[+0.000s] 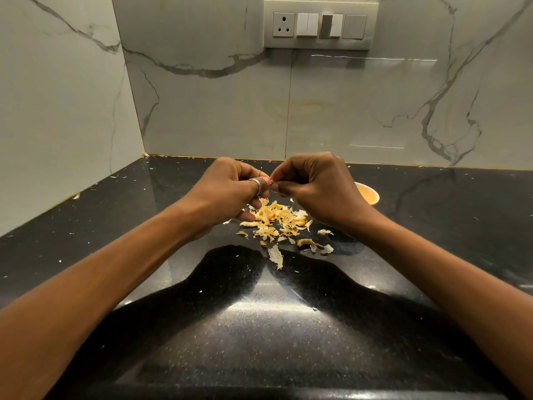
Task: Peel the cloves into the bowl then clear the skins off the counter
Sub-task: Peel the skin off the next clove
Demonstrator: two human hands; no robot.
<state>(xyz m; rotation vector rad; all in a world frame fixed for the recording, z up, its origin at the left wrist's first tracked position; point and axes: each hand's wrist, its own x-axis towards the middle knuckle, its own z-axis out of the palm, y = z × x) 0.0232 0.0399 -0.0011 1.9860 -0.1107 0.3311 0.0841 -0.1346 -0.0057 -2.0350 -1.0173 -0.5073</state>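
My left hand [230,189] and my right hand [314,186] meet above the black counter [259,327], fingertips together. Between them they pinch a small garlic clove [272,181], of which only a sliver shows. My left thumb wears a silver ring. Right under the hands lies a pile of pale yellow garlic skins [277,220], with a few loose flakes [275,256] scattered nearer to me. A small cream bowl [369,193] stands on the counter behind my right hand, mostly hidden by it; its contents are out of sight.
Marble-patterned walls [202,111] close off the counter at the back and on the left. A switch plate with a socket [320,24] is mounted high on the back wall. Tiny skin flecks dot the counter along the left wall and back edge.
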